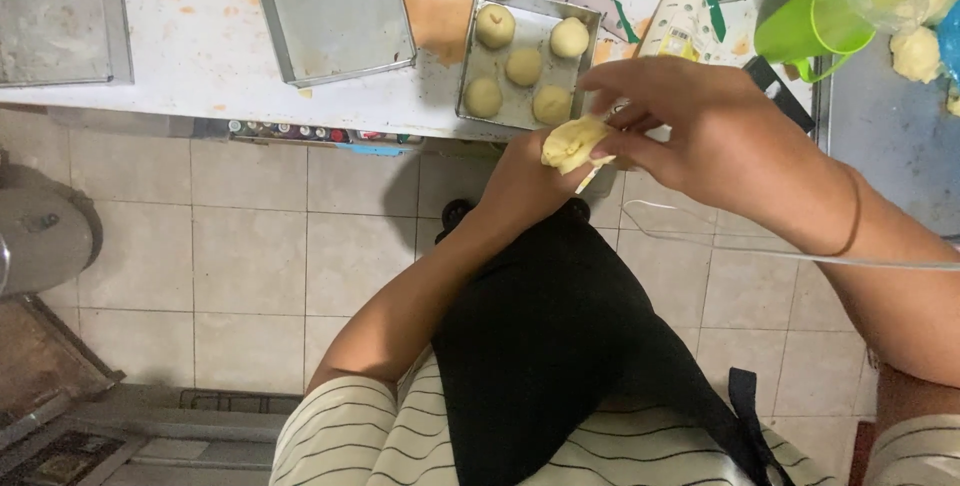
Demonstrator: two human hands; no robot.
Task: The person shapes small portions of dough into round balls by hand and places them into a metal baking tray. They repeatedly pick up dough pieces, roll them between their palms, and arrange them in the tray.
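My black apron (560,346) is closest. Just above it, my left hand (525,181) cups the dough lump (572,143), right hand (690,126) fingers pinching it, just below the dough-ball tray (590,21) on the table (200,46).

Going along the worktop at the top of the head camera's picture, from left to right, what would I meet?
Flat grey tray → empty square metal tin → small metal tray with five dough balls → green cup → loose lumps of dough.
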